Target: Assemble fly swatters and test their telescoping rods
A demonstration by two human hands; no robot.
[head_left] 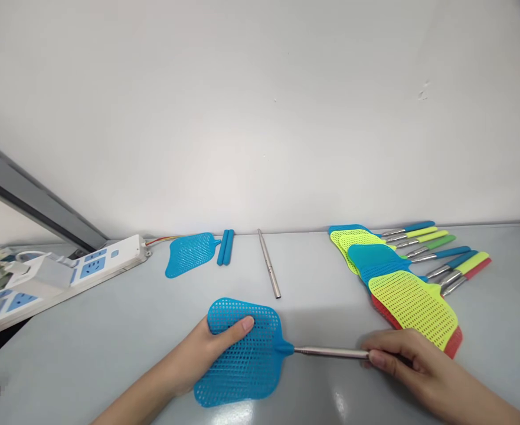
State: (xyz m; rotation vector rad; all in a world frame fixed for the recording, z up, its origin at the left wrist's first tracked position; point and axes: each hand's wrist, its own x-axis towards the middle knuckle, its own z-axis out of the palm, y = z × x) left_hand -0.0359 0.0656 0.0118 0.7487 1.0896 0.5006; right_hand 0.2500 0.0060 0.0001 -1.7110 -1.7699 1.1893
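My left hand (pixel 218 348) grips a blue fly swatter head (pixel 251 366), thumb on the perforated face and the other fingers hidden behind it. A metal telescopic rod (pixel 330 352) joins the head's narrow neck. My right hand (pixel 399 360) pinches the rod's far end between thumb and fingers; no coloured grip shows on that end. Beyond them, a second metal rod (pixel 269 268) lies alone on the table. Further left are two blue handle grips (pixel 225 248), side by side, and another blue swatter head (pixel 192 254) without a rod.
Several fly swatters with blue, yellow, green and red parts lie in an overlapping pile (pixel 412 301) at the right. A white power strip (pixel 109 260) with plugs and cables runs along the left. A pale wall (pixel 260 118) rises behind the grey table (pixel 122 330).
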